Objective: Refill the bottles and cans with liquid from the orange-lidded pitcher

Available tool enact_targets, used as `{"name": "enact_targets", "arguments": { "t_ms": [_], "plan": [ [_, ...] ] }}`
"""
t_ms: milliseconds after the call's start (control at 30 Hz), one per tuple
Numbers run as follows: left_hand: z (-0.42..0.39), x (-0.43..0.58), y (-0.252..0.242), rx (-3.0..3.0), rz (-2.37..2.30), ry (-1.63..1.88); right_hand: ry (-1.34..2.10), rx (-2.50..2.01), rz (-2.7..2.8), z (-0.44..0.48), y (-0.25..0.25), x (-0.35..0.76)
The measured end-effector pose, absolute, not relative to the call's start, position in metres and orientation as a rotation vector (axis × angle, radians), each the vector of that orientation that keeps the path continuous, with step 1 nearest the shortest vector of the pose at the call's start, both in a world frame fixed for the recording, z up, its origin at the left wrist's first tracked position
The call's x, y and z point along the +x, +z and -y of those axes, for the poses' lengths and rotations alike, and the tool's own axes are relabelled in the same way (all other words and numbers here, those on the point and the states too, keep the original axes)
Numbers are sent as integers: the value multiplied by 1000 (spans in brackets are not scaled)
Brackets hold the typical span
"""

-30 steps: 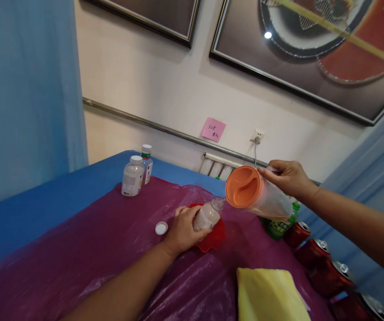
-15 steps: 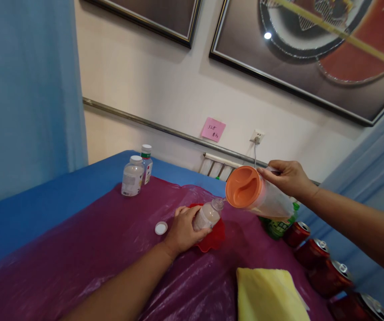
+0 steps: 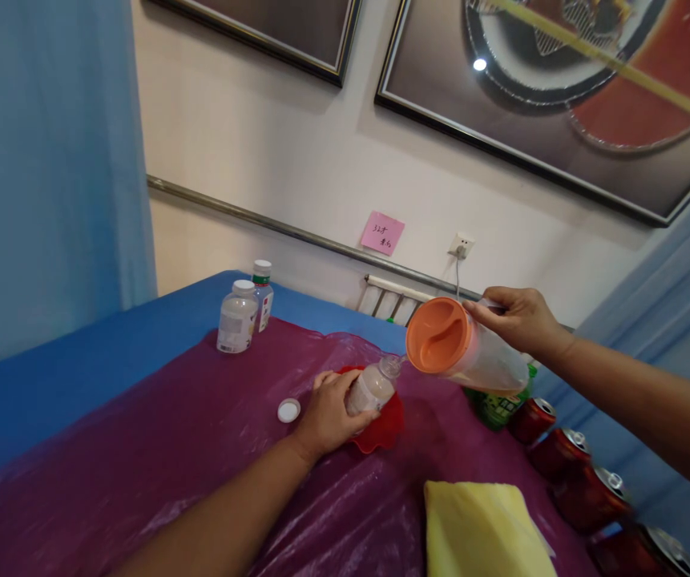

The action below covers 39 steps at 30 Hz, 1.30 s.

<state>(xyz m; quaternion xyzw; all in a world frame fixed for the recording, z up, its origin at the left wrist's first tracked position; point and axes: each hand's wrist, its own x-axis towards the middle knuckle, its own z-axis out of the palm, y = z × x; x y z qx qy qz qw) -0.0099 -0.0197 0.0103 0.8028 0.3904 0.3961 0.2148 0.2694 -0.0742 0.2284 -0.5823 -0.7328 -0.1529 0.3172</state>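
Table (image 3: pixel 110 377) under you, blue, mostly covered by a purple plastic sheet (image 3: pixel 158 457). Yellow cloth (image 3: pixel 482 529) near its close edge.

Jug (image 3: pixel 492 365), orange-lidded, tipped over in the air; your right hand (image 3: pixel 516 316) is closed around its handle, which it mostly hides.

Red dish (image 3: pixel 388 425) below the bottle (image 3: pixel 372 390). Your left hand (image 3: pixel 332 413) is part open, thumb and fingers wrapped around that bottle, neck leaning toward the jug. Can't tell whether bottle touches dish.

White cap (image 3: pixel 288 411) lies loose on the sheet, left of the dish.

Thin trickle seems to link jug lip and bottle mouth: pouring, I judge. Next move calls for steady alignment and a watched level, then levelling the jug.
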Motion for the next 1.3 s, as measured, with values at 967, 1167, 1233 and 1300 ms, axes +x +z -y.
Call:
{"name": "enact_targets", "arguments": {
  "t_ms": [967, 1167, 1233, 1300],
  "plan": [
    [21, -10, 10, 2226, -1066, 1119, -436, -1530, 1946, 75, 233, 268],
    [21, -10, 10, 2229, -1069, 1119, -449, -1524, 1958, 76, 232, 268],
    [21, -10, 10, 2232, -1069, 1106, -446, -1525, 1959, 76, 232, 268],
    [21, -10, 11, 2232, -1071, 1099, -439, -1523, 1961, 76, 231, 268]
  ]
}}
